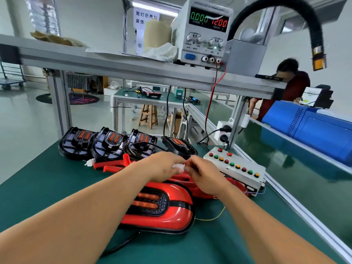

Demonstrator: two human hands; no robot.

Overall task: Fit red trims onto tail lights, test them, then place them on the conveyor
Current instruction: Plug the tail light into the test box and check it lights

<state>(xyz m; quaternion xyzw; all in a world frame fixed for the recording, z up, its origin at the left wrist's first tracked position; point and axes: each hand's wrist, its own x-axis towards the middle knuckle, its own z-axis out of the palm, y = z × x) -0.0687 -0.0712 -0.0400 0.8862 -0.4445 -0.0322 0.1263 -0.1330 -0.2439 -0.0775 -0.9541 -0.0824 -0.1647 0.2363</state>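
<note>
Currently both hands meet over the bench centre. L hand [163, 166] pinches a white connector [178, 166] at the fingertips. R hand [205, 176] grips the same connector from the opposite side, fingers curled. Contact detail is blurred.

Item positions:
- Tail light [162, 206] w/ red trim fitted lies lens-up on the green bench mat [47, 183], directly below both forearms.
- Second red unit [192, 182] lies just behind it, partly hidden under R hand.
- Four untrimmed black tail lights [110, 143] stand in a row along the far edge of the mat.
- Loose red trims [114, 164] lie between that row and L hand.
- Test box [234, 166], w/ red, green and yellow buttons, sits to the right, near R hand.
- Power supply [205, 33] on the upper shelf reads 0.000 and 12.00. Red and black leads drop from it toward the bench.
- Conveyor [285, 178], a green belt, runs along the right side beyond the aluminium rail.
- Second person [293, 82] works at rear right, beside a blue machine [314, 130].
</note>
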